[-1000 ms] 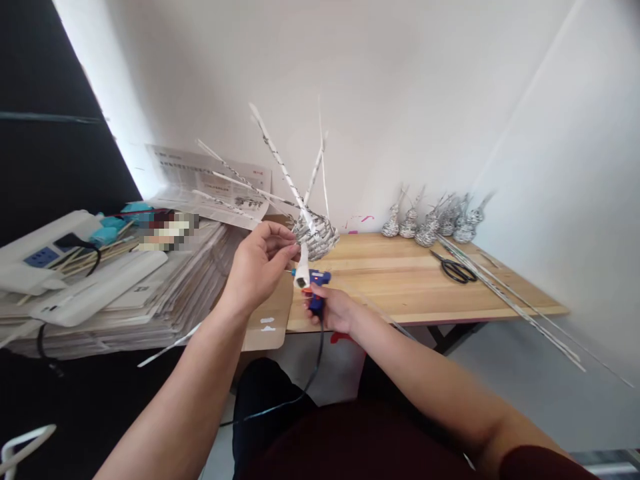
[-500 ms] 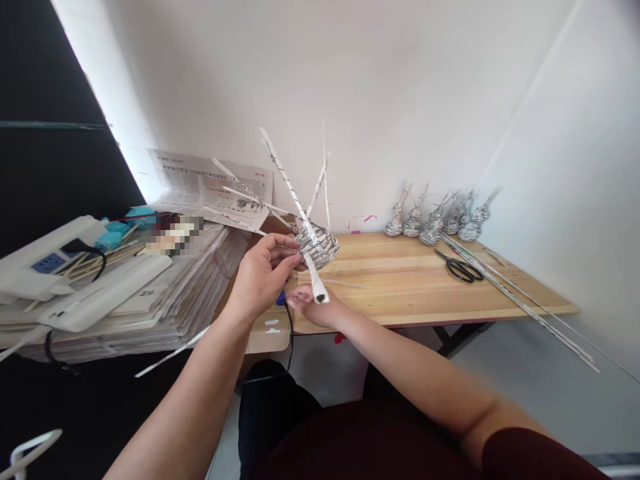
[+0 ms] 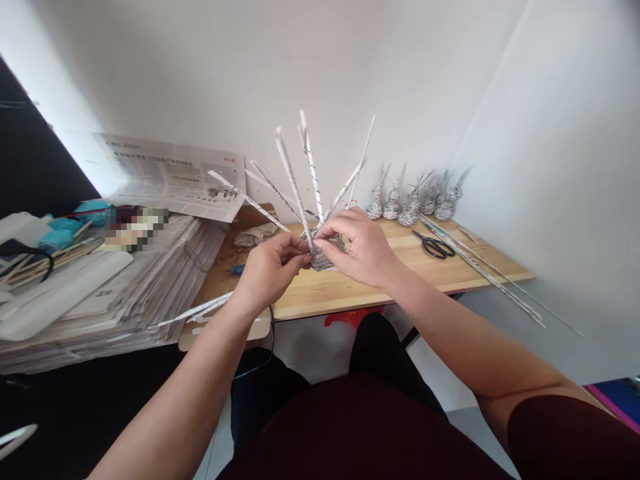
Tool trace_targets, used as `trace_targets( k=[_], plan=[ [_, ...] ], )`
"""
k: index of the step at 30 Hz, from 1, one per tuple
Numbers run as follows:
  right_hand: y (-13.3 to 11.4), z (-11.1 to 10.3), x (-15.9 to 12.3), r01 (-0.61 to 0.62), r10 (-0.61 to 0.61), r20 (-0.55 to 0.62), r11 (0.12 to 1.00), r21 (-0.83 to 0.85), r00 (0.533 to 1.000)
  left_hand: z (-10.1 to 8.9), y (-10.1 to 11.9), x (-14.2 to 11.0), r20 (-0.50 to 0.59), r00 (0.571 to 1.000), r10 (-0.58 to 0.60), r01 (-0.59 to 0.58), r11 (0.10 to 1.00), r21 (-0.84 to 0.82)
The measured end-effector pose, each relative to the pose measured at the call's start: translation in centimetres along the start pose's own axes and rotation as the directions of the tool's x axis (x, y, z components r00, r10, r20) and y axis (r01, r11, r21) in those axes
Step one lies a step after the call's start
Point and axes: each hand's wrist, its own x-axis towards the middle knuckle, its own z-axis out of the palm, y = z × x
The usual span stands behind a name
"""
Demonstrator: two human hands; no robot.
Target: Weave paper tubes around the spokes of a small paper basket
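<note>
Between my hands, above the table, is a small woven newspaper basket (image 3: 327, 260) with rolled-paper tubes fanning up and outward from it. My left hand (image 3: 273, 270) grips the basket's near left side, thumb and fingers pinched together. From the right, my right hand (image 3: 363, 247) pinches the base of an upright paper tube (image 3: 295, 187) at the basket's edge; its fingertips almost meet those of my left. My hands cover much of the weave. A blue piece of the glue gun (image 3: 238, 269) shows on the cardboard, left of my left hand.
Newspaper stacks (image 3: 165, 273) with a white power strip (image 3: 70, 293) stand at left. Several small woven gourd-shaped pieces (image 3: 409, 210) line the back right. Black-handled scissors (image 3: 437, 248) and long paper tubes (image 3: 493, 280) lie on the wooden table (image 3: 370, 290). A cord (image 3: 272, 333) hangs off the front edge.
My right hand has let go of the glue gun at the left and come up to the basket. The tube that pointed toward me now stands upright. The view has shifted right.
</note>
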Motion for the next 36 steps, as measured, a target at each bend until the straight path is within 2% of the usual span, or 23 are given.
trace_targets(
  k=[4,14,22,28,36],
  plan=[
    [0.4,-0.3,-0.1,-0.044,0.043,0.082,0.999,0.000,0.996,0.4,-0.1,-0.1,0.011,1.000,-0.021,0.021,1.000,0.006],
    [0.7,-0.2,-0.7,-0.095,0.103,0.106,0.992,-0.083,0.989,1.4,-0.7,0.0,0.038,0.999,-0.032,0.031,0.999,0.020],
    [1.7,-0.7,-0.1,-0.148,0.179,0.293,0.981,-0.127,0.939,1.6,-2.2,1.4,0.059,0.998,-0.028,0.021,0.994,0.111],
    [3.7,-0.5,0.5,-0.190,0.247,0.417,0.966,-0.174,0.875,2.1,-4.0,3.7,0.091,0.996,-0.025,0.008,0.983,0.185],
    [8.4,2.6,1.0,-0.365,0.414,0.349,0.909,-0.201,0.841,3.6,-6.9,7.9,0.072,0.997,-0.019,-0.007,0.942,0.337]
  ],
)
